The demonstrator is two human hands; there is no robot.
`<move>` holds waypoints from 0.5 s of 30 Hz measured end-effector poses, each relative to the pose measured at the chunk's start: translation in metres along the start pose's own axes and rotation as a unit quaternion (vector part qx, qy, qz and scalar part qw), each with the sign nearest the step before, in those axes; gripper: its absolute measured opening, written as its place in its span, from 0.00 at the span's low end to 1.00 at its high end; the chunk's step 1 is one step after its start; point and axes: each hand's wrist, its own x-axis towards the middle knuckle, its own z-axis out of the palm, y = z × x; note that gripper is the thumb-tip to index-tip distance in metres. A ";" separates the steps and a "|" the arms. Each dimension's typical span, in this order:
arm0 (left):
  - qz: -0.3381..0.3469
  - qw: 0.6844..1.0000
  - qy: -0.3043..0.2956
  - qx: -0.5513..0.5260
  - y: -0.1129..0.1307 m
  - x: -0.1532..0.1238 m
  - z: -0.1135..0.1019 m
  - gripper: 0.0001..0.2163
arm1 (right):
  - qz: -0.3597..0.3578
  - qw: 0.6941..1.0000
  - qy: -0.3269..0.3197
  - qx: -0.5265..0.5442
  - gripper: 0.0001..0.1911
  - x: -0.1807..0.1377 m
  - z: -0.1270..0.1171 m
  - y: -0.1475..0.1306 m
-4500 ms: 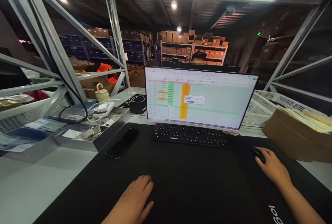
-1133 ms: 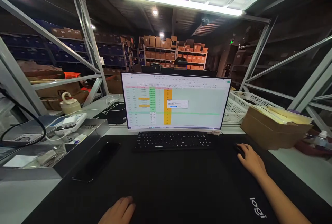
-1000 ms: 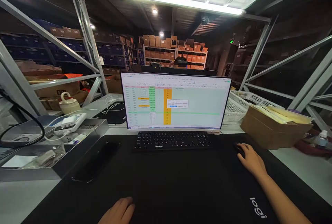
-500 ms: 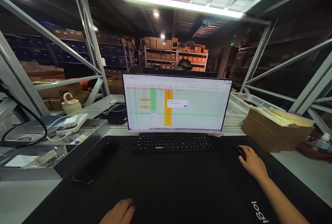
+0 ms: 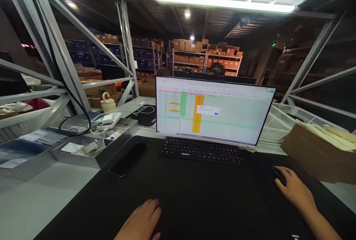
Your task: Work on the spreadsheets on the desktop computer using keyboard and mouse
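Note:
My right hand (image 5: 296, 190) rests over a black computer mouse (image 5: 279, 174) on the right of the black desk mat (image 5: 205, 203). Lying on the mat near the bottom edge of the view, my left hand (image 5: 143, 217) holds nothing, its fingers stretched forward. Beyond both hands stands a monitor (image 5: 222, 121) showing a coloured spreadsheet with a small dialog box. A black keyboard (image 5: 201, 151) sits just below the screen. The dark phone (image 5: 129, 159) lies flat on the mat's left side, apart from my left hand.
On the left, a grey open tray (image 5: 75, 160) holds small packets beside a white power strip (image 5: 109, 121). A cardboard box (image 5: 311, 154) with papers and white baskets (image 5: 280, 121) stand at the right. Metal posts frame the desk; a person's head (image 5: 216, 72) shows behind the monitor.
My view has swung left, so the desk and monitor appear farther right. Both hands keep about the same places on the mat, and the dialog box stays on the screen.

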 end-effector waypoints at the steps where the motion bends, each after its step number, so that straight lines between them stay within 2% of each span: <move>1: -0.005 1.000 0.000 -0.007 0.000 -0.003 0.005 0.21 | 0.005 1.000 -0.005 -0.006 0.30 0.000 -0.001 -0.001; 6: -0.036 0.998 -0.033 -0.041 0.001 -0.011 0.021 0.21 | -0.001 1.000 0.000 -0.006 0.31 0.001 0.005 0.009; 11: -0.052 0.994 -0.070 -0.064 0.005 -0.008 0.014 0.20 | -0.033 0.999 0.013 0.008 0.30 0.003 0.020 0.027; 15: -0.063 0.992 -0.090 -0.062 0.009 -0.006 0.010 0.20 | -0.023 1.000 0.010 0.004 0.30 0.003 0.021 0.029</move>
